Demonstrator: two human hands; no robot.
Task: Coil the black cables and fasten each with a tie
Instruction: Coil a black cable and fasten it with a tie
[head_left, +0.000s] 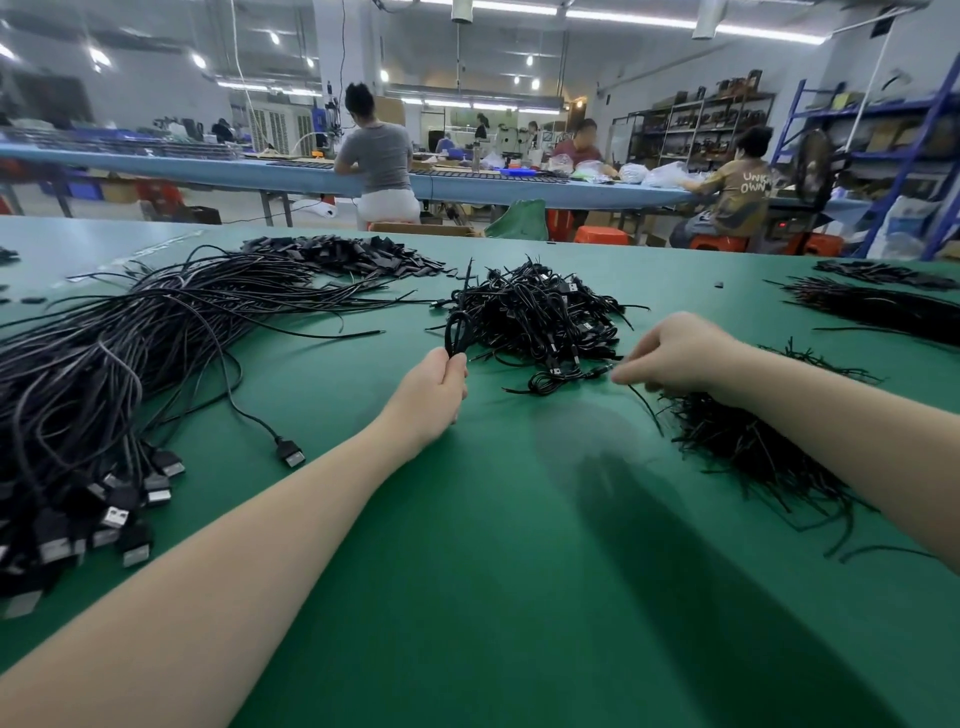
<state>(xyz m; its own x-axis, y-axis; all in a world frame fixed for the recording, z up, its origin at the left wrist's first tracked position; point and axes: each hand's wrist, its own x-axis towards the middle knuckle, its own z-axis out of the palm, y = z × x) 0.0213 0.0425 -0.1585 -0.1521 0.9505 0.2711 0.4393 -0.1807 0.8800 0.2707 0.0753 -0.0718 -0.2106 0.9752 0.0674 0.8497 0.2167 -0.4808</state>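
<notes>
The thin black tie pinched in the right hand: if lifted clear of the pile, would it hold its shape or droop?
The thin black tie probably holds its shape: it juts nearly straight from the right hand. It looks light, since a fingertip pinch carries it. Neighbours in the black tie pile on the green table mat could snag and drag along.

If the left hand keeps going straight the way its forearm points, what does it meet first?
Probably the pile of tied cable bundles, just beyond the coiled cable the left hand grips; depth is unclear from this single view.

cable bundle cropped left; tie pile part-hidden
</notes>
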